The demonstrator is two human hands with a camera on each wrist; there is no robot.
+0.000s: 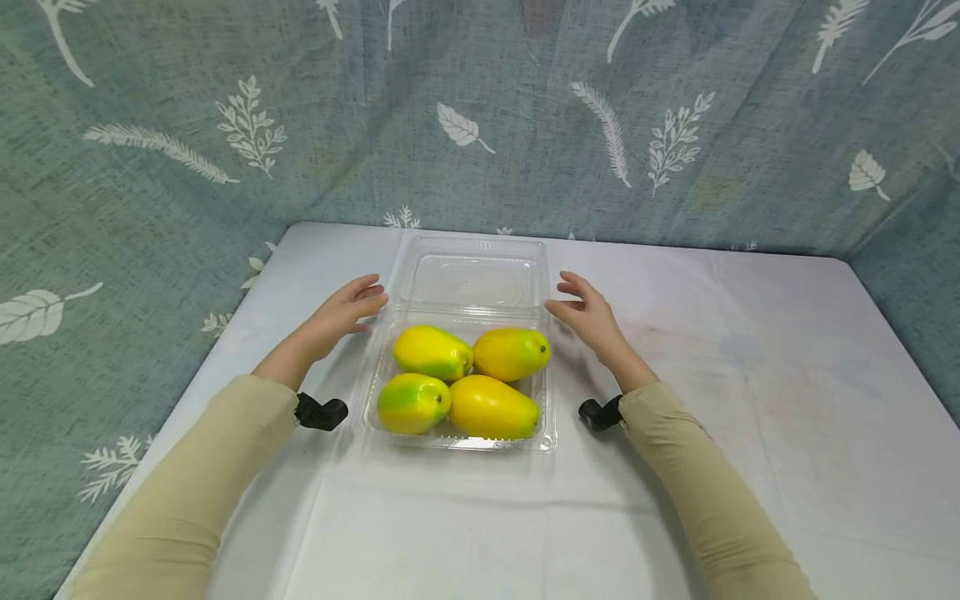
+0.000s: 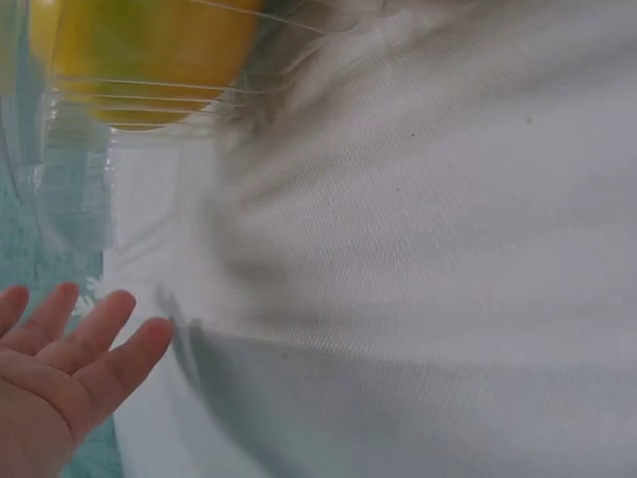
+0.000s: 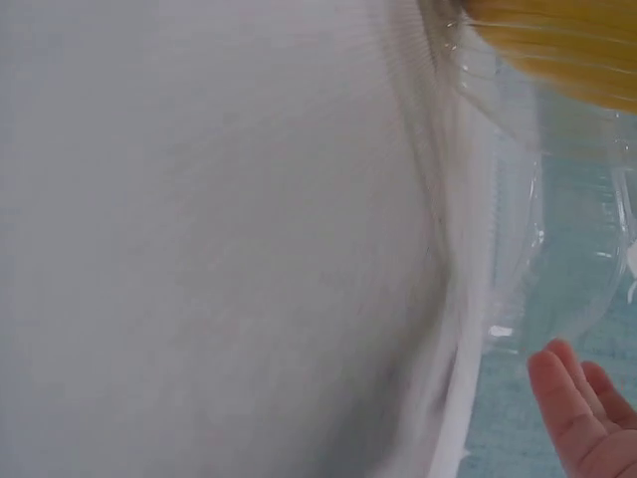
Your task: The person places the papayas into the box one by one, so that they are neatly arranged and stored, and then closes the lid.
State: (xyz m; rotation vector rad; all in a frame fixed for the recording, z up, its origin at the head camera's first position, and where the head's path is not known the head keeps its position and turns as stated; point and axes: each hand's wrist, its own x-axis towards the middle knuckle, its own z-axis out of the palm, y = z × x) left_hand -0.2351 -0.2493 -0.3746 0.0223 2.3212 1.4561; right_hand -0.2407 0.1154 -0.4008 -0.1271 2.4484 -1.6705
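A clear plastic clamshell box (image 1: 551, 417) lies on the white cloth, its lid (image 1: 474, 282) folded back flat toward the wall. Several yellow-green mangoes fill the box in two rows, among them a back-left one (image 1: 429, 350) and a front-right one (image 1: 495, 408). Left of the lid hovers my left hand (image 1: 339, 321), fingers extended and holding nothing; its fingers (image 2: 105, 349) show in the left wrist view, apart from the box. My right hand (image 1: 592, 321) is at the lid's right side, fingers loosely bent, thumb near the hinge, with nothing in its grasp.
A white cloth (image 1: 750, 400) covers the table, whose far edge meets a grey-green leaf-patterned curtain (image 1: 525, 125). Black wrist cameras (image 1: 322, 412) hang beneath both beige sleeves (image 1: 697, 475), one on each side of the box.
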